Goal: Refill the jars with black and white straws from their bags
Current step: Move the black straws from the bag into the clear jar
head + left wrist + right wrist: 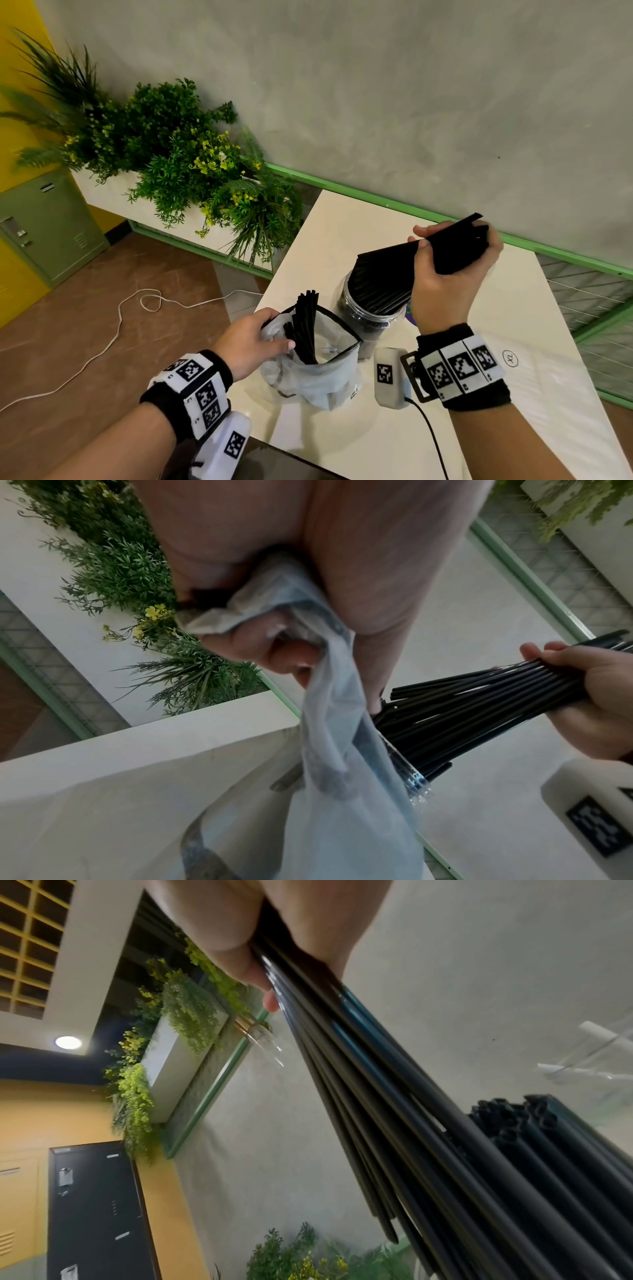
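On white counter [394,442], clear jar [368,310] already packed with black straws; right hand [445,274] grip clenched round fanned bundle of black straws [390,270], lower ends entering jar mouth, upper ends past fist. Left hand [251,337] grip pinching rim of plastic bag [322,380], holding it open just beside jar; few black straws [306,325] left standing in bag. Black refill judged nearly done. White straws, second jar not visible; that half apparently still pending
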